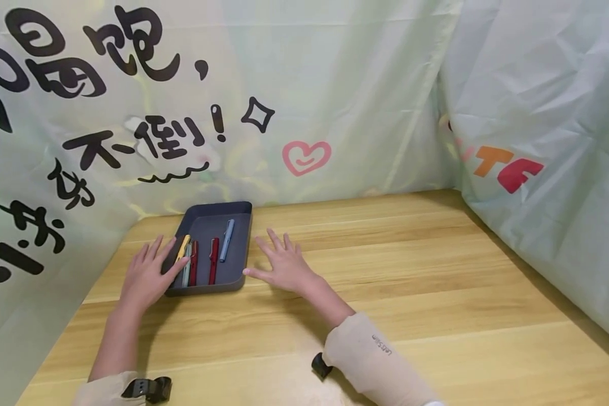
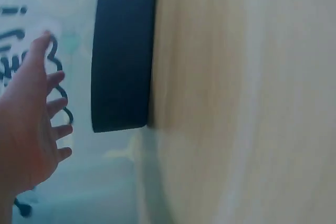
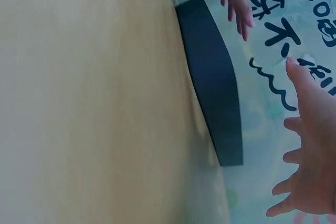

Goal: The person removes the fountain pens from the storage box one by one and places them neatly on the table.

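A dark grey rectangular tray (image 1: 210, 217) lies on the table with several clipped pens inside. Grouped at its left side are a yellow pen (image 1: 184, 246), a pale grey-green pen (image 1: 186, 270) and a dark red pen (image 1: 194, 265). Another dark red pen (image 1: 213, 260) lies near the middle, and a blue pen (image 1: 226, 241) is farther right. My left hand (image 1: 144, 276), fingers spread, is over the tray's left edge; whether it touches cannot be told. Just right of the tray, my right hand (image 1: 284, 264) has spread fingers and holds nothing. Both wrist views show only the tray's outer wall (image 2: 123, 56).
The tray stands on a wood-grain table (image 1: 411, 270), near its back left corner. Printed cloth (image 1: 360, 101) hangs behind and to the left, and another cloth (image 1: 553, 113) hangs along the right edge. Black wrist cameras (image 1: 158, 389) sit at both sleeves.
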The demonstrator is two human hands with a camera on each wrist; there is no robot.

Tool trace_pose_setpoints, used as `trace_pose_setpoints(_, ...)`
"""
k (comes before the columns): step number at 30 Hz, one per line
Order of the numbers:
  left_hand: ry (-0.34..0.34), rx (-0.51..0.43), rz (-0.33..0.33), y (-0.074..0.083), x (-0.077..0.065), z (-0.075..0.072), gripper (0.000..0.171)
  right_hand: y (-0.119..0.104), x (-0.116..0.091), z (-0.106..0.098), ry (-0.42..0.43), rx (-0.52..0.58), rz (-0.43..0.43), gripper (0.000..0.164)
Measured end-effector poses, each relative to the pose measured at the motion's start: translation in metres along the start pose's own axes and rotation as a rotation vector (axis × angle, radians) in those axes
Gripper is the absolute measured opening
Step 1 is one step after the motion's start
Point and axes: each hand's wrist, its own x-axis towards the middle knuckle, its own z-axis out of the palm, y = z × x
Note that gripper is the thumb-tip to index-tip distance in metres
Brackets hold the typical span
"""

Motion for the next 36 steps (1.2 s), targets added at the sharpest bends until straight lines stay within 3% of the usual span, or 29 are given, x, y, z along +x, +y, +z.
trace_pose_setpoints(9,-0.011,-0.055,-0.01,-0.02,-0.002,0.014,0.071,-0.004,0.006,0.023,-0.019,0.044,-0.005,0.079)
trace_pose_setpoints(16,-0.028,-0.123,-0.071,-0.029,-0.003,0.026,0.076,-0.006,0.012,0.042,-0.013,0.043,-0.038,0.08)
trace_pose_setpoints(23,-0.092,-0.182,-0.159,-0.026,-0.005,0.029,0.081,-0.007,0.013,0.051,0.014,-0.008,-0.084,0.075)
trace_pose_setpoints(36,-0.061,-0.169,-0.108,-0.016,-0.007,0.034,0.082,0.001,0.011,0.051,0.023,0.051,-0.082,0.074)
